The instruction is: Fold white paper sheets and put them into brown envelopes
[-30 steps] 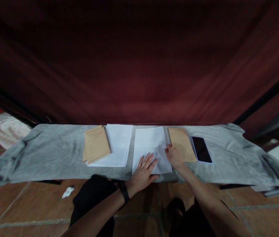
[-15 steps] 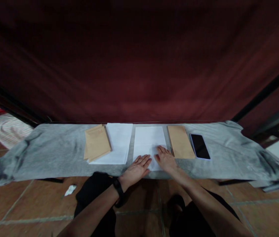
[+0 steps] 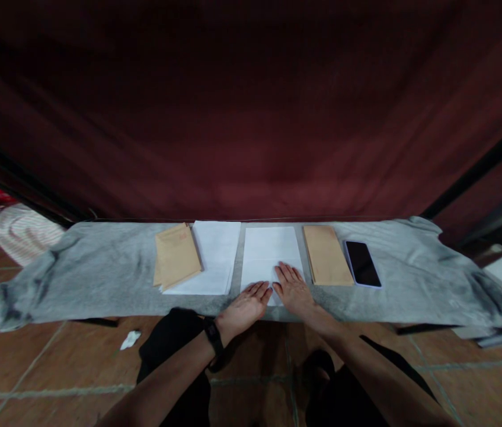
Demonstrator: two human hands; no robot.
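Note:
A sheet of white paper (image 3: 268, 243) lies in front of me on a grey cloth, with a faint crease line across its middle. My left hand (image 3: 249, 302) rests flat on its near left part, fingers stretched out and pointing right. Flat on the near right part of the same sheet is my right hand (image 3: 292, 287), its fingers apart. The two hands almost touch at the thumbs. Left of the sheet is a stack of white paper (image 3: 219, 255), partly covered by brown envelopes (image 3: 177, 255). Another stack of brown envelopes (image 3: 328, 258) lies just right of the sheet.
A phone (image 3: 363, 263) with a dark screen lies right of the envelopes. The grey cloth (image 3: 104, 267) covers a long, narrow bench. Behind it hangs a dark red curtain (image 3: 251, 148). A crumpled white tissue (image 3: 130, 340) is on the tiled floor; striped fabric (image 3: 24, 234) sits far left.
My right hand has shifted slightly left across the sheet and now lies flatter, closer to my left hand. The left hand stays almost in place. The whole view has shifted slightly.

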